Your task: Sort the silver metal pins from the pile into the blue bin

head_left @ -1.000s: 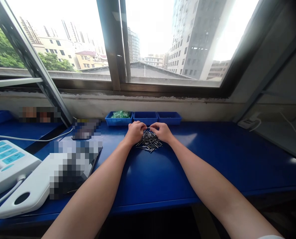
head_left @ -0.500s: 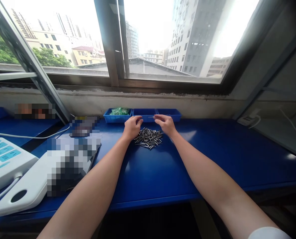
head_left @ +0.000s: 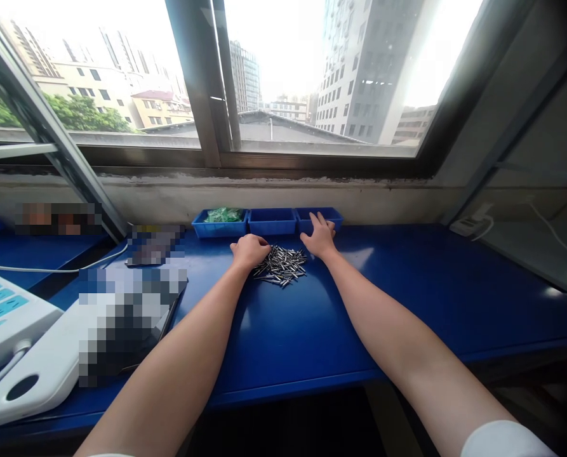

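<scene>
A heap of slim, dark and silvery metal pins point(head_left: 283, 266) lies on the blue tabletop between my forearms. My left hand point(head_left: 251, 251) is at the heap's upper left edge, its fingers curled together in a pinch; what they hold, if anything, is hidden. Over the front of the right-hand blue bin point(head_left: 336, 219) is my right hand point(head_left: 320, 236), fingers spread and reaching in past the rim. No pin shows in it. The middle blue bin point(head_left: 272, 228) stands between the hands, slightly behind them.
Green plastic packets point(head_left: 225, 215) fill the left blue bin point(head_left: 221, 230). To the left are a white power strip point(head_left: 11, 336) with blue sockets, a cable point(head_left: 73, 269) and blurred items. A window point(head_left: 273, 76) rises behind the table point(head_left: 293, 343).
My right hand has moved from above the heap to the right bin, opening from a pinch on a thin pin. My left hand has lowered to the heap's edge. The view has shifted slightly.
</scene>
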Available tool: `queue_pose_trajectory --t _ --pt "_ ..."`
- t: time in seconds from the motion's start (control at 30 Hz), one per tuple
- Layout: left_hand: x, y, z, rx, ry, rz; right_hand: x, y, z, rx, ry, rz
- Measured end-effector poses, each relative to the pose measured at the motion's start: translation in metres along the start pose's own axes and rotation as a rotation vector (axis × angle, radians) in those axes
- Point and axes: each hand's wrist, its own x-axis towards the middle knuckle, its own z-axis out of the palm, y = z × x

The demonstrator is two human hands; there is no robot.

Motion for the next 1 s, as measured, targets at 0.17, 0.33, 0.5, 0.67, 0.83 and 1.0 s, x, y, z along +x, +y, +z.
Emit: queue_pose_trajectory --t 0.17,0.33,0.5,0.67,0.83,1.0 --pt "0.001 0.003 0.001 0.035 -0.032 -0.015 -0.013 -0.020 0.004 0.095 -0.072 -0.252" --pt "-0.003 0.005 0.001 0.050 0.004 0.019 -0.019 -0.027 0.007 0.124 -0.200 -0.361" --pt "-0.008 0.007 -0.002 -0.002 0.057 0.115 -0.017 -0.025 0.006 0.169 -0.231 -0.414" --pt "-0.012 0.008 -0.006 -0.085 0.119 0.176 -0.018 -0.027 0.001 0.246 -0.188 -0.406" --pt "-0.014 0.007 -0.007 -0.186 0.191 0.292 -0.020 -0.032 -0.003 0.341 -0.195 -0.307" --pt "-0.012 0.004 -0.006 -0.192 0.250 0.282 -0.021 -0.035 -0.005 0.726 -0.278 -0.174"
